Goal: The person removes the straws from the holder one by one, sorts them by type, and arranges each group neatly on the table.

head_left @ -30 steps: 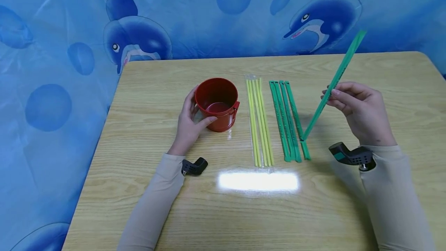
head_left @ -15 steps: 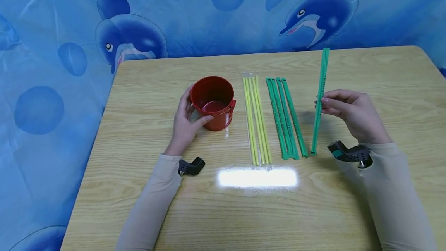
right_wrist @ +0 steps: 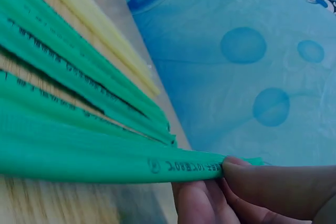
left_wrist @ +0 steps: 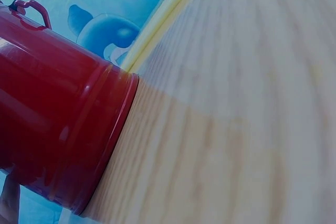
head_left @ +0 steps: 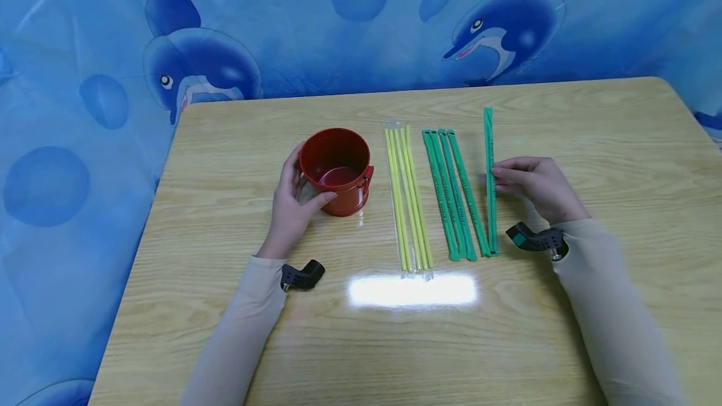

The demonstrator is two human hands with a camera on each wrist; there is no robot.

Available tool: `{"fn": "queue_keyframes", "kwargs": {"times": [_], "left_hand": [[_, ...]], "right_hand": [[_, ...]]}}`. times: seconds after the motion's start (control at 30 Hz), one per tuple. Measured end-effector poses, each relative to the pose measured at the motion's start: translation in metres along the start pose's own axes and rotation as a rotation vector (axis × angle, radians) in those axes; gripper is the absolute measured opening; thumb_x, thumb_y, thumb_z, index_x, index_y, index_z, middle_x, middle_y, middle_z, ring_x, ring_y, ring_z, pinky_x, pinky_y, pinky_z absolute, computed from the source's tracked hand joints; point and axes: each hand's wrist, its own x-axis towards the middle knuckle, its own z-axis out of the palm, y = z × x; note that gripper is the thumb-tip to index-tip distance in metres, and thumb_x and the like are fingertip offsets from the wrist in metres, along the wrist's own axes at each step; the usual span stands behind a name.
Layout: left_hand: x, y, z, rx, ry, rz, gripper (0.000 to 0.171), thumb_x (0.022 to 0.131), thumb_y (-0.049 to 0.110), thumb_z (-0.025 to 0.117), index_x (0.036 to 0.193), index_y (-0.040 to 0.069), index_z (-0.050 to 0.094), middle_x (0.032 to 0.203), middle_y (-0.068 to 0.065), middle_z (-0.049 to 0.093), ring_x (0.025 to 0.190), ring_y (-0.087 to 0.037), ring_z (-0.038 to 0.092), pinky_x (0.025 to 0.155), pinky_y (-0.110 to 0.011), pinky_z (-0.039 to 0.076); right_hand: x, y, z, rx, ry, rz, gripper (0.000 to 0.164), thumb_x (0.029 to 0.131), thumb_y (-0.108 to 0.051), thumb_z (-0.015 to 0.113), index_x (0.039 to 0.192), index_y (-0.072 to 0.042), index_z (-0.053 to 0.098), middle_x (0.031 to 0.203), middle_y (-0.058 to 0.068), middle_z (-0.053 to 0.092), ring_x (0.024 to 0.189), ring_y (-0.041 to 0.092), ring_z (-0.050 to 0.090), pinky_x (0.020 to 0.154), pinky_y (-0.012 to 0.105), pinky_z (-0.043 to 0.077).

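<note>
My left hand (head_left: pixel 289 208) grips a small red bucket (head_left: pixel 346 200), fingers behind its left side and thumb on the near wall. The bucket stands upright on the table, its inside bare; in the left wrist view its glossy red wall (left_wrist: pixel 58 108) fills the left side. My right hand (head_left: pixel 536 185) pinches a green-wrapped straw (head_left: pixel 489 136) between thumb and fingers. The held straw's near end is close beside a row of several green-wrapped straws (head_left: pixel 451 199). Printed lettering shows on the held green wrapper (right_wrist: pixel 115 158) in the right wrist view.
Yellow straws (head_left: pixel 410 199) in clear wrappers lie between the bucket and the green row. The wooden table (head_left: pixel 429 356) reaches back to a blue dolphin-printed sheet (head_left: pixel 316 36). A bright light reflection lies on the table's front part.
My right hand has moved left and lowered the green-wrapped straw, turning it from a slant to nearly parallel with the green row. My left hand keeps its grip on the bucket.
</note>
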Motion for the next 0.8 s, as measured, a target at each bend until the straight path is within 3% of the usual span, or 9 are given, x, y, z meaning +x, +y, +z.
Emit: {"fn": "queue_keyframes", "kwargs": {"times": [0.1, 0.3, 0.53, 0.8], "left_hand": [[0.000, 0.001, -0.001, -0.001, 0.002, -0.008, 0.081, 0.082, -0.001, 0.071, 0.148, 0.012, 0.027, 0.147, 0.001, 0.036, 0.135, -0.013, 0.031, 0.110, -0.034, 0.029], [0.000, 0.001, -0.001, -0.004, 0.004, -0.012, 0.081, 0.081, 0.001, 0.072, 0.148, 0.011, 0.026, 0.148, -0.002, 0.036, 0.135, -0.014, 0.031, 0.111, -0.035, 0.028], [0.001, 0.001, -0.002, 0.000, 0.003, -0.006, 0.080, 0.082, 0.007, 0.073, 0.148, 0.011, 0.027, 0.148, -0.003, 0.036, 0.136, -0.016, 0.031, 0.111, -0.035, 0.028], [0.000, -0.002, -0.002, 0.007, 0.006, -0.004, 0.081, 0.082, -0.001, 0.071, 0.148, 0.012, 0.026, 0.148, 0.001, 0.035, 0.135, -0.013, 0.031, 0.111, -0.033, 0.028]], "right_hand": [[0.006, 0.002, 0.003, -0.064, -0.006, 0.016, 0.010, 0.092, -0.013, 0.063, 0.094, -0.007, 0.071, 0.084, -0.005, 0.069, 0.073, 0.008, 0.067, 0.069, 0.022, 0.056], [0.010, 0.006, 0.006, -0.226, 0.002, 0.047, 0.032, 0.092, -0.016, 0.063, 0.109, 0.011, 0.063, 0.081, -0.004, 0.070, 0.070, 0.010, 0.067, 0.065, 0.025, 0.057], [0.013, 0.008, 0.006, -0.230, 0.010, 0.053, 0.031, 0.090, -0.017, 0.066, 0.106, 0.010, 0.065, 0.078, -0.002, 0.070, 0.068, 0.010, 0.067, 0.063, 0.025, 0.057], [0.013, 0.010, 0.007, -0.230, -0.006, 0.052, 0.034, 0.090, -0.015, 0.066, 0.108, 0.013, 0.061, 0.077, -0.003, 0.068, 0.067, 0.009, 0.065, 0.063, 0.024, 0.056]]}}
